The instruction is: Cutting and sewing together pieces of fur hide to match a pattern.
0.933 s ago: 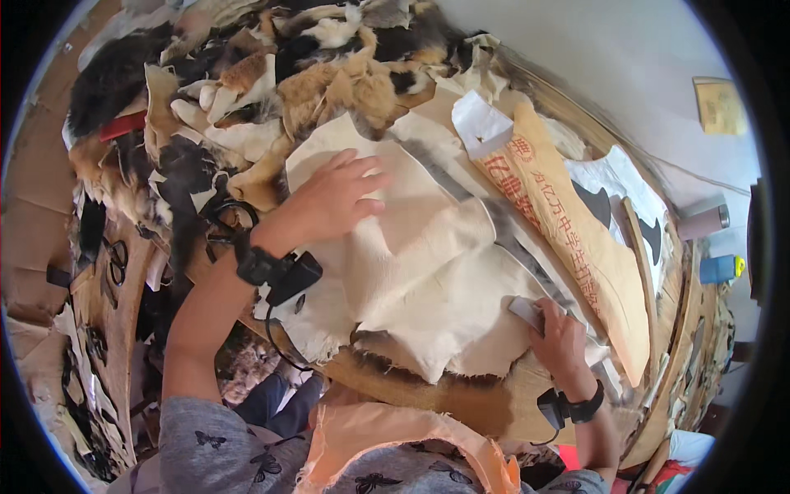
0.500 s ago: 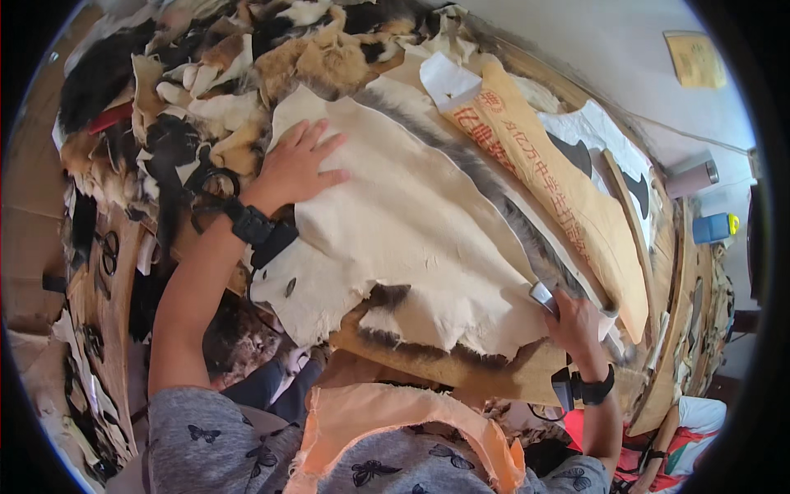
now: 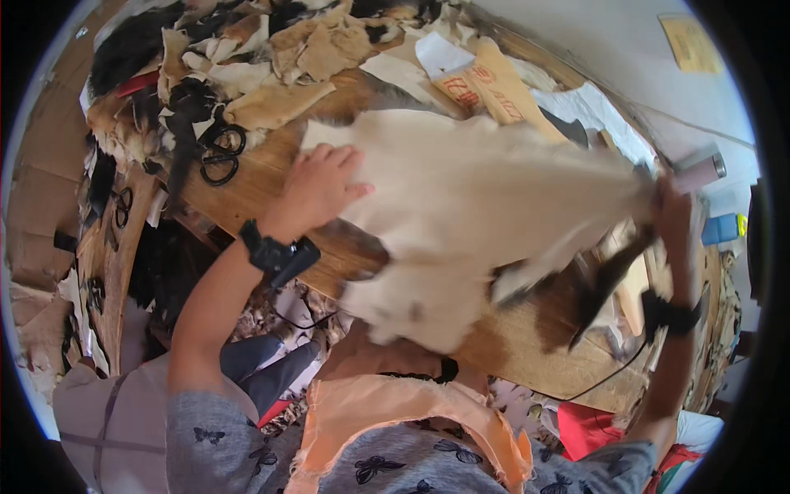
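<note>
A cream-coloured hide [image 3: 428,206], pale skin side up with dark fur along its edges, spreads over the wooden table [image 3: 271,177]. My left hand [image 3: 325,185] rests on its left part, fingers slightly bent and thumb apart. At the far right, my right hand [image 3: 675,210] is closed on the hide's lifted corner and smeared by motion. From there the hide stretches taut toward the middle, and its right half is blurred. Whether a tool is also in the right hand cannot be made out.
Black-handled scissors [image 3: 222,152] lie left of the hide. A heap of fur scraps [image 3: 222,58] fills the back left. Behind the hide lies a tan paper sack [image 3: 506,86]. A pink tumbler [image 3: 699,174] and a blue container [image 3: 721,229] stand at the right.
My right hand has swung up and right, pulling the hide's corner and shifting the hide. The silver tool seen in it before no longer shows. My left hand has moved slightly right and nearer.
</note>
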